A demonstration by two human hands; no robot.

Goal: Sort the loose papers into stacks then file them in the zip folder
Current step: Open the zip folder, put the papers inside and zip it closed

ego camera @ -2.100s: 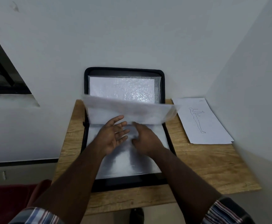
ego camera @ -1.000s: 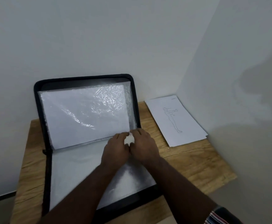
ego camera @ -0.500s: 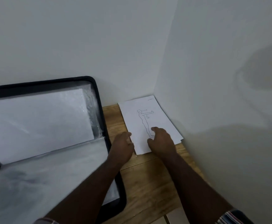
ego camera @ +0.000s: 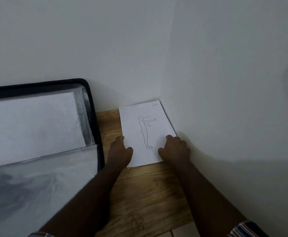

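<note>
Stack of white papers (ego camera: 145, 134) lying flat on the wooden table (ego camera: 145, 199), at about two o'clock from the middle of the view, tucked into the corner where the two white walls (ego camera: 105, 40) meet. Top sheet printed with a line drawing of a standing figure, arm stretched forward, and a small "90" beside it; a line of small print at the far right corner, too small to read. Edges of lower sheets showing along the right side.

Left hand (ego camera: 120, 153) at the stack's near left edge, around eight o'clock of the sheet, thumb lying on top of the paper, fingers along the edge; whether they curl under cannot be told. Right hand (ego camera: 175, 149) at the near right edge, around four o'clock of the sheet, fingers bent and pressing on the paper, thumb on the top sheet. Both forearms reaching in from six o'clock, striped cuffs at the bottom edge.

Zip folder (ego camera: 95, 120) lying open at nine o'clock, just beside the stack, black zip rim, far half leaning against the wall. Clear plastic sleeves (ego camera: 37, 177) inside, a white sheet (ego camera: 33, 122) in the upper one.
</note>
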